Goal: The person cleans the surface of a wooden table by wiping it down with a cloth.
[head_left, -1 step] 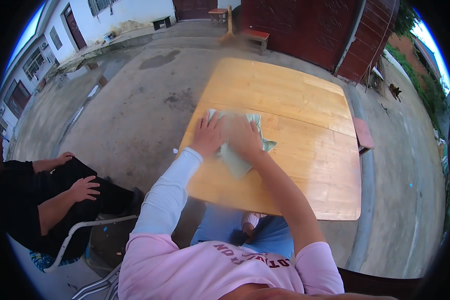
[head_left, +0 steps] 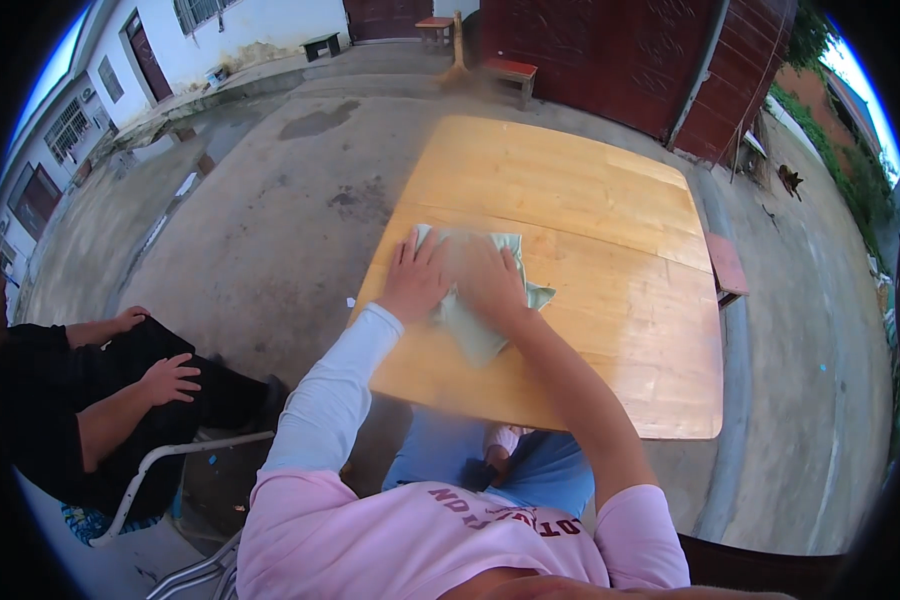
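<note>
A pale green cloth (head_left: 473, 338) lies spread and a little crumpled on the yellow wooden table (head_left: 600, 320), near its left side. My left hand (head_left: 416, 280) rests flat on the cloth's left edge, its fingers stretched away from me. Beside it, my right hand (head_left: 493, 285) lies flat over the middle of the cloth with the fingers extended. A hazy smear in the picture blurs part of the right hand and of the cloth. One corner of the cloth sticks out to the right of my right wrist.
At the left, a seated person in black (head_left: 100, 390) rests their hands on their legs by a metal-framed chair (head_left: 140, 480). A reddish stool (head_left: 727, 266) stands at the table's right edge. Benches, including a red-topped one (head_left: 510, 70), and a broom (head_left: 457, 55) are at the back.
Both hands and the cloth sit very slightly lower in the picture, nearer to me. The seated person has not visibly moved.
</note>
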### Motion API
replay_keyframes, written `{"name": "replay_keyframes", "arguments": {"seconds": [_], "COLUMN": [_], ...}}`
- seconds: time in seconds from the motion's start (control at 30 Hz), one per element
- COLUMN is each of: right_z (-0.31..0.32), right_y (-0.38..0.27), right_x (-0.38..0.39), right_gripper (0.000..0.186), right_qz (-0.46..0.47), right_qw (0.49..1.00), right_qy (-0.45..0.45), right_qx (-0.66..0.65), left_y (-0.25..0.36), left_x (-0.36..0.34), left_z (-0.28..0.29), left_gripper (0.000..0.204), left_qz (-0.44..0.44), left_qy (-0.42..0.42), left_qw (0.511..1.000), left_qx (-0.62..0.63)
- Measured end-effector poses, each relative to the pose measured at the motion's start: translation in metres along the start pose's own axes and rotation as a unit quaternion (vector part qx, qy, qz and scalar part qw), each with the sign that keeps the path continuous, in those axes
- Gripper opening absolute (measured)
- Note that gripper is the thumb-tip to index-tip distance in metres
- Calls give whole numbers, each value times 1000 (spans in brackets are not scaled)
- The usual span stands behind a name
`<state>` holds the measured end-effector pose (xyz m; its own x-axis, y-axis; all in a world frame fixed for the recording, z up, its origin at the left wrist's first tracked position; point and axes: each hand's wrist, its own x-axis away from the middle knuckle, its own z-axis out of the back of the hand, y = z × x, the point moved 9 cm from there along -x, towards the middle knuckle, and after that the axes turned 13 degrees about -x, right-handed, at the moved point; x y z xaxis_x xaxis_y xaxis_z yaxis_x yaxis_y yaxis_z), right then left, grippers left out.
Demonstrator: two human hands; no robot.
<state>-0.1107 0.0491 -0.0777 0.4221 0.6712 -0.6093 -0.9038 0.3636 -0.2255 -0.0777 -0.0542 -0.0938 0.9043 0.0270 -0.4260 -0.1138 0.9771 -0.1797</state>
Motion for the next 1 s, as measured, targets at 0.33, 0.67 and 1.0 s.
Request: {"name": "replay_keyframes", "arguments": {"seconds": [0.33, 0.67, 1.0], "right_z": [80, 66, 28], "right_y": [-75, -38, 61], "right_x": [90, 68, -3], "right_gripper": [58, 57, 41], "right_qz": [-3, -34, -129], "right_qw": [983, 984, 987], "right_qy": [-155, -144, -58], "right_qx": [-103, -97, -80], "left_y": [75, 70, 48], "left_x": [108, 61, -52], "left_z": [97, 71, -10], "left_gripper": [61, 60, 52], "left_qz": [-25, -118, -47], "left_qy": [-64, -80, -11], "left_qw": [995, 986, 998], "left_qx": [71, 85, 44]}}
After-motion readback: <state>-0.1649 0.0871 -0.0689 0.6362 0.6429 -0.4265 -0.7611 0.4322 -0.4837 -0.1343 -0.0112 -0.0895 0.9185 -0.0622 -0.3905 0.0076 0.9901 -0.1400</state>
